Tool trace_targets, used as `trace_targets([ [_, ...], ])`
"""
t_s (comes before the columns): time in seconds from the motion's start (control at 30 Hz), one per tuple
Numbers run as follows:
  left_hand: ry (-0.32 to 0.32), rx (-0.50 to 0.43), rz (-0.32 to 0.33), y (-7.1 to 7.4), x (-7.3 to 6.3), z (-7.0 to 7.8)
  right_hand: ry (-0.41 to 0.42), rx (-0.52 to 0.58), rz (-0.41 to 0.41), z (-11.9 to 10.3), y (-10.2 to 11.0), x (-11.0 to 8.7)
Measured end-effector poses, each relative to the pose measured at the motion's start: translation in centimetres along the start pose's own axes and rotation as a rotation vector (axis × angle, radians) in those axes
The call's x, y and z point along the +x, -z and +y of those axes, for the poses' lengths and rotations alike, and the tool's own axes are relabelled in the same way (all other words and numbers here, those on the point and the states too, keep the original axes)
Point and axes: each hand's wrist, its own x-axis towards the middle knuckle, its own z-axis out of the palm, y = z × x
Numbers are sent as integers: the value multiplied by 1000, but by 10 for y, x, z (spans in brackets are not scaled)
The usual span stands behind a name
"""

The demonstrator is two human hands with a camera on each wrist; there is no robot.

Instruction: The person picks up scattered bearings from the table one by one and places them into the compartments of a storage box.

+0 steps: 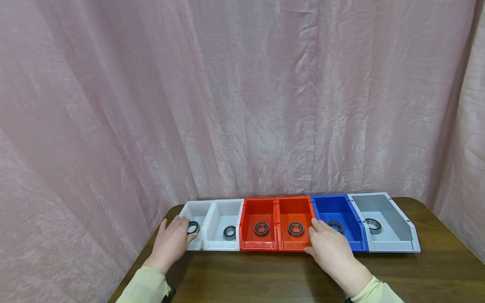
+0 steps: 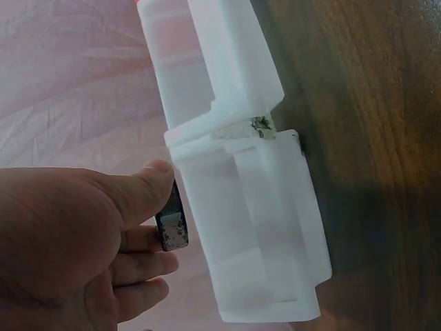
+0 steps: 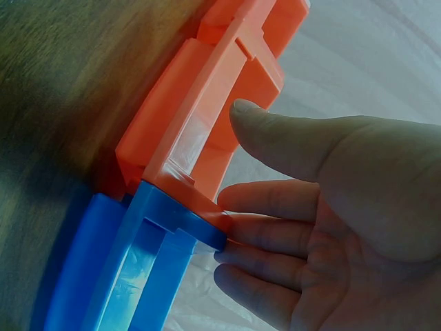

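My left hand pinches a ball bearing, a dark ring, between thumb and fingers. It is over the leftmost white bin, and the ring overlaps the bin's inside in the head view. My right hand has its fingers extended, with nothing held. In the right wrist view its fingertips are right by the edge where the red bin meets the blue bin. One bearing lies in that red bin. Another bearing, in the blue bin, is partly hidden by the right hand.
The bins stand side by side along the back of a brown wooden table. Single bearings also lie in the second white bin, the left red bin and the grey bin. A pink curtain hangs close behind.
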Motion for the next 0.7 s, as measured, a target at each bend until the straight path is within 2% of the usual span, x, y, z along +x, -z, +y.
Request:
trace_targets([
  [0.4,41,-27,-90,-7,9,-3,17,-10,23,1,-1,-2],
  [0.7,64,-30,-87,-14,15,-7,8,-5,-3,1,-1,-1],
])
